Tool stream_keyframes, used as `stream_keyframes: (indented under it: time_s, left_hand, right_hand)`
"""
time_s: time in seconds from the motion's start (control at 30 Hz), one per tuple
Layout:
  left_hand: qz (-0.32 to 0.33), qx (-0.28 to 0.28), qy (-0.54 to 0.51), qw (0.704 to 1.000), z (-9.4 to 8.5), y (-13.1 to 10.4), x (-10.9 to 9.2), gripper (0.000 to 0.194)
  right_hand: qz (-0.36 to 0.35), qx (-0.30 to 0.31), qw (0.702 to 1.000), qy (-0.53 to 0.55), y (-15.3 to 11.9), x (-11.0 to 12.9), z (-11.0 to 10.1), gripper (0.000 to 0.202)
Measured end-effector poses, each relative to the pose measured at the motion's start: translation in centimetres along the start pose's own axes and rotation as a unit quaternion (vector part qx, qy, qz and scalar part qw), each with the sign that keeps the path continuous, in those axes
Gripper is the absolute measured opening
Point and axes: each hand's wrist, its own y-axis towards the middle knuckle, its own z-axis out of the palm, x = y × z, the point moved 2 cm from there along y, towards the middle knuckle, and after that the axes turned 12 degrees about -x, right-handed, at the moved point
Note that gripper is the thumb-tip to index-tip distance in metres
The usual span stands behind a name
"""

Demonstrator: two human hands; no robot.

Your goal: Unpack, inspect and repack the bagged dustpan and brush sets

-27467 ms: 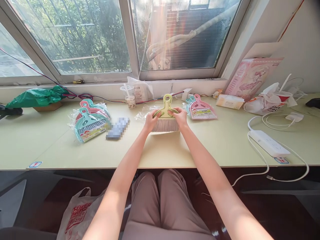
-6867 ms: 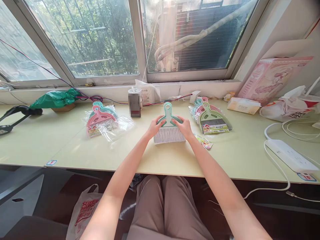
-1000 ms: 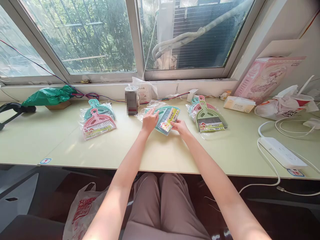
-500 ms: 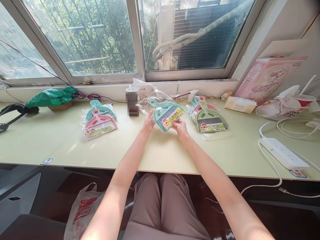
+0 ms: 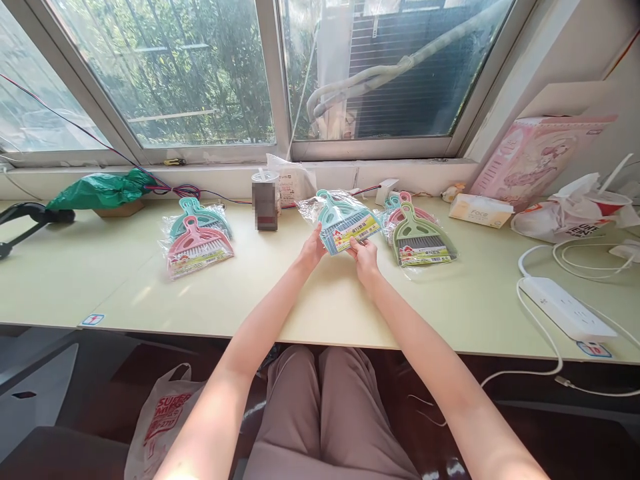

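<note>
Between my hands is a teal dustpan and brush set point(image 5: 345, 212) in a clear plastic bag with a yellow label. My left hand point(image 5: 313, 247) grips its lower left side. My right hand point(image 5: 365, 257) pinches the lower edge by the label. The set tilts above the table, handle toward the window. To the right lies a green dustpan and brush set point(image 5: 423, 237), overlapping a pink set point(image 5: 407, 200) and a teal one. On the left, a pink dustpan and brush set point(image 5: 200, 243) lies over a teal set point(image 5: 193, 213), all bagged.
Behind the held set stand a dark cup point(image 5: 265, 203) with a blurred side and a whitish plastic bag point(image 5: 295, 183). A white power strip point(image 5: 567, 310) with cables, a tissue pack point(image 5: 480, 210) and a pink box point(image 5: 543, 160) are at right. A green bag point(image 5: 103, 190) lies far left.
Both hands have shifted the teal set slightly right and turned it, so its handle points more toward the window. The loose bag plastic now lies to its left. The other sets have stayed put.
</note>
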Motion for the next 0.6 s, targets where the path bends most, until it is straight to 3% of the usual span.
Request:
stream_keyframes:
  time_s: [0.1, 0.27, 0.33, 0.47, 0.53, 0.6]
  left_hand:
    - [0.014, -0.019, -0.002, 1.0, 0.2, -0.2, 0.6, 0.024]
    - [-0.055, 0.06, 0.025, 0.996, 2.0, -1.5, 3.2, 0.039]
    - [-0.062, 0.064, 0.047, 0.995, 2.3, -1.8, 3.3, 0.042]
    - [0.012, 0.027, 0.065, 0.997, 2.0, -2.0, 1.9, 0.056]
    - [0.045, 0.028, 0.089, 0.995, 1.9, -2.0, 1.4, 0.072]
    - [0.09, -0.016, 0.146, 0.985, 1.8, -2.1, 1.2, 0.094]
  right_hand:
    - [0.0, -0.002, 1.0, 0.001, -0.1, 0.1, 0.0, 0.021]
    - [-0.018, -0.052, 0.998, 0.031, 0.6, 1.0, -0.4, 0.02]
    - [-0.021, -0.067, 0.996, 0.045, 0.7, 1.2, -0.4, 0.021]
    - [-0.024, -0.063, 0.997, 0.046, 0.3, 0.8, 0.1, 0.023]
    - [-0.019, -0.055, 0.998, 0.031, 0.0, 0.4, 0.3, 0.023]
    - [-0.016, -0.058, 0.998, 0.02, -0.2, 0.1, 0.4, 0.022]
